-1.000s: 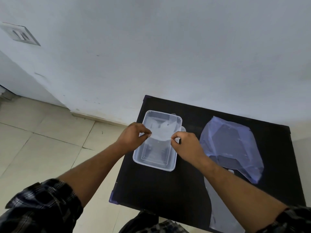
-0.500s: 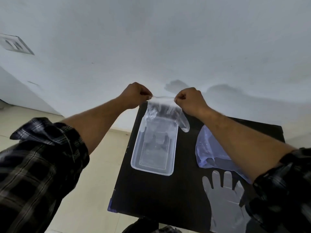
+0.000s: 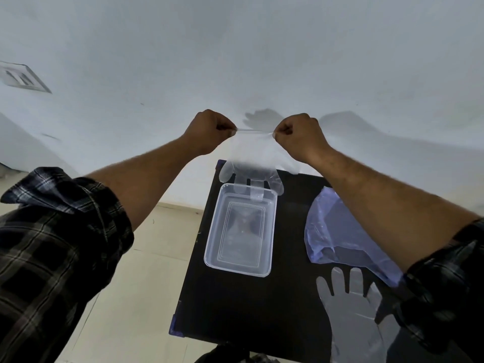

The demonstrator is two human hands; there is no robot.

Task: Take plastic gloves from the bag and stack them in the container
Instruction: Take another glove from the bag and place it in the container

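Left hand: we are pinching one corner of the glove's cuff between thumb and fingertips of our left hand point(image 3: 209, 133), the rest of the fist curled shut, raised above the far end of the container point(image 3: 239, 230).
Right hand: we are doing the same at the other cuff corner with our right hand point(image 3: 298, 136), so the cuff edge is running taut between the two fists.
Held glove: the held glove point(image 3: 252, 166) is hanging flat, cuff up and fingers down, its fingertips dangling over the container's far rim; we cannot tell whether they are touching it.
Container: it is sitting on the black table point(image 3: 235, 307), seemingly with nothing stacked inside yet, though clear film would be hard to spot there.
Bag: the bluish bag point(image 3: 337, 231) is lying to the right of the container, well apart from it.
Spare glove: another glove point(image 3: 351, 313) is lying flat on the table, nearer us than the container and to its right.
Doing it well: we are judging that keeping the cuff stretched evenly matters most, then lowering fingers first along the container's length so the film lies flat.
Risk: such light film is likely to cling, fold or drift, so letting go of both corners together looks wise.
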